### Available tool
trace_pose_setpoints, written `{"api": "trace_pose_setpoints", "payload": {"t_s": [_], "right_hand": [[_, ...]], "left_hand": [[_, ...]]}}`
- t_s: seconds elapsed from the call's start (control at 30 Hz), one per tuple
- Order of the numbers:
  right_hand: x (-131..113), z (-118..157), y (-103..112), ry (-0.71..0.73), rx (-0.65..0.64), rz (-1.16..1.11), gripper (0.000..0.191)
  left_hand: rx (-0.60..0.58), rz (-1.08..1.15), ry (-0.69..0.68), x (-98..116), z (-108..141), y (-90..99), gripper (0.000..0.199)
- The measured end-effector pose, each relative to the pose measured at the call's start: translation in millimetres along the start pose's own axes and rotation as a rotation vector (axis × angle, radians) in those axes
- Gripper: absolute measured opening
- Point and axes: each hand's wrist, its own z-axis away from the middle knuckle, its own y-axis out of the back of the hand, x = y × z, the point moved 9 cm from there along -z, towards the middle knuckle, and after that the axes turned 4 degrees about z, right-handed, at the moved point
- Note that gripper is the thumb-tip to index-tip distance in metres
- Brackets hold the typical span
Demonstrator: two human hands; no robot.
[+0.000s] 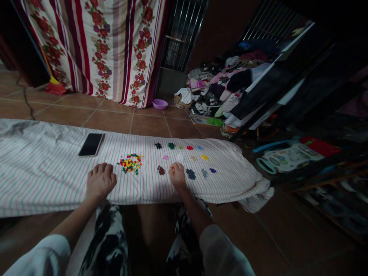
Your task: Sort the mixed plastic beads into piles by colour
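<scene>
The left hand rests back-up on the striped cloth near the tabletop's front edge, fingers bent under; whether it grips anything I cannot tell. Just beyond it to the right lies the mixed pile of small coloured pieces, with strays loose around its rim. A wide strip of cloth runs from that pile to the brown heap, giving room sideways. The right hand sits tightly between the brown heap and the dark grey heap, fingers drawn together, an orange-red bit showing at the fingertips; I cannot tell if it is pinched or lies beneath. The white heap is just past the knuckles. The yellow heap and purple heap stand farthest right, with more cloth stretching to the rounded end. The smartphone lies near the far edge, apart from the left hand
</scene>
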Motion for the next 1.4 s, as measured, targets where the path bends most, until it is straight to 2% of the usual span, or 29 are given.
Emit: {"api": "trace_pose_setpoints", "payload": {"t_s": [0.33,0.57,0.73,0.83,0.93,1.03,1.2,1.4], "right_hand": [[-3.2,-0.1,3.7,0.025,0.009,0.001,0.017],[-7.3,-2.5,23.9,0.036,0.139,-0.030,0.025],[-32.8,-16.8,29.1,0.087,0.126,-0.088,0.026],[-57.6,-34.4,8.8,0.101,-0.011,-0.140,0.024],[-86.5,-51.3,-27.5,0.151,-0.230,-0.148,0.022],[-106.9,-64.3,-60.7,0.185,-0.390,-0.104,0.023],[-115.6,-75.8,-97.8,0.163,-0.559,-0.004,0.026],[-121.4,-78.1,-115.4,0.163,-0.642,0.016,0.017]], "left_hand": [[0.031,0.042,-0.003,-2.4,-1.2,-0.6,0.026],[0.071,0.052,-0.010,-4.7,-1.4,-2.7,0.027],[0.067,0.058,-0.015,-3.8,-2.1,-1.9,0.027],[0.068,0.077,-0.010,-3.6,-2.5,-1.6,0.027],[0.070,0.090,-0.004,-3.8,-2.9,-1.7,0.027],[0.083,0.085,-0.009,-3.5,-3.1,-1.2,0.026],[0.081,0.056,-0.011,-3.5,-3.6,-2.1,0.025],[0.083,0.062,-0.019,-3.1,-3.9,-2.5,0.026]]}}
